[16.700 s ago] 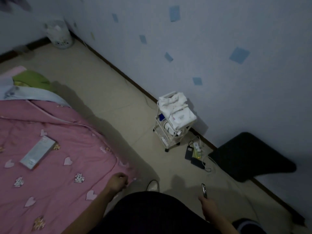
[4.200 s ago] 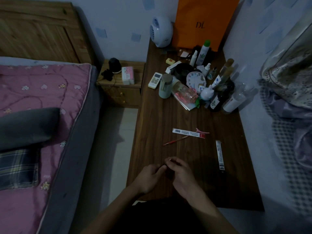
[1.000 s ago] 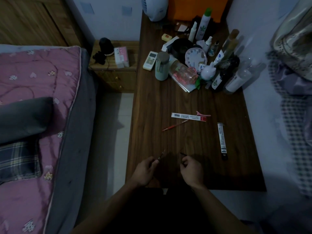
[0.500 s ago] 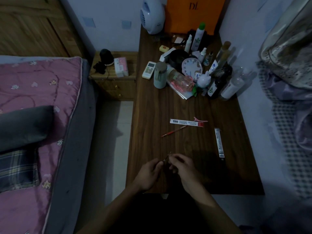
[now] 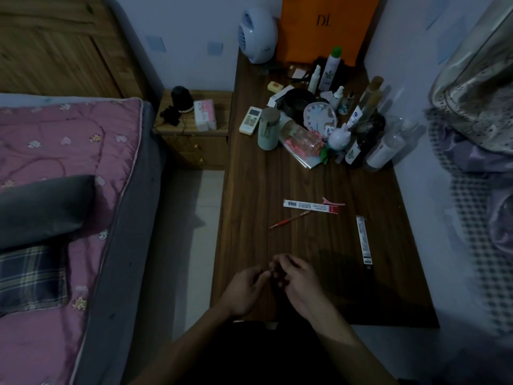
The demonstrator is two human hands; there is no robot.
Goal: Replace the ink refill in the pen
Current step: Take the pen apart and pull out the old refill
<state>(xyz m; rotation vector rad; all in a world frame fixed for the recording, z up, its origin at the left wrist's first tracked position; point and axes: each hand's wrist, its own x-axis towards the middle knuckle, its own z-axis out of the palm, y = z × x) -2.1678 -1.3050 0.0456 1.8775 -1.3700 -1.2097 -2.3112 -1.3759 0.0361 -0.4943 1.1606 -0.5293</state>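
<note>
Near the front edge of the dark wood-grain desk [image 5: 249, 190], the left hand [image 5: 247, 290] and right hand [image 5: 298, 282] meet, curled fingers pinching a small dark pen [image 5: 273, 270], mostly hidden. Mid-desk lie a thin red refill [image 5: 288, 220] and a flat white barcoded packet [image 5: 311, 206]. At the back edge, an orange bag [image 5: 324, 26] reads "DL".

Dark wood-grain table [image 5: 249, 190], matt; quilted pink cloth bedspread [image 5: 69, 140].
</note>
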